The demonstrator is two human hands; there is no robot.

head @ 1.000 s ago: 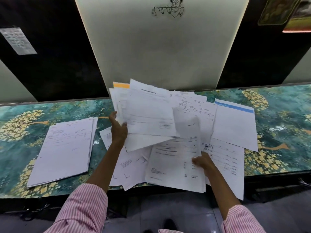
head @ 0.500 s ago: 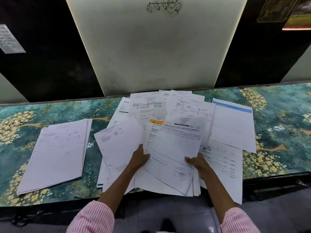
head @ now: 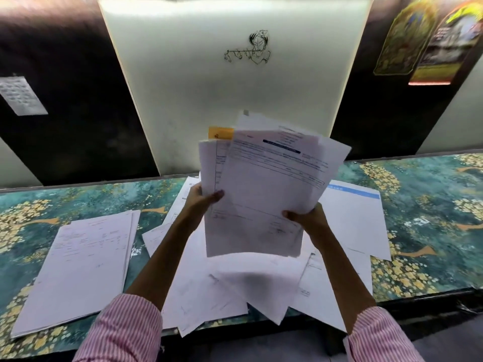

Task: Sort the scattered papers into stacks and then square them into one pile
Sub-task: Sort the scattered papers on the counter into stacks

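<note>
Papers lie in three lots about the teal flowered counter [head: 431,231], which runs the full width of the view in front of this person. The biggest lot is the loose spread [head: 235,291] over the counter's middle and near edge, with sheets overlapping at all angles and a few corners hanging off the front. At the counter's left end lies a neat stack [head: 78,270], its edges roughly in line. Held clear above the counter's middle is a fanned bundle [head: 261,199], upright and tilted, its top edges uneven. A sheet with a blue band [head: 360,218] lies flat right of the counter's middle, at the edge of the spread. The left hand [head: 201,202] grips the bundle's left edge with the thumb across the front. The right hand [head: 305,218] grips its lower right corner, fingers curled behind. Smallest of all, an orange-topped sheet [head: 220,133] pokes out at the bundle's top.

To my eye the job is short of halfway. One stack is made and a second is in the hands, but the spread is yet to be sorted and squaring everything into one pile has not begun.

The count is one finished stack, one held bundle, one loose spread, two hands, one blue-banded sheet and one orange-topped sheet. Single sheets overlap too much to number.
</note>
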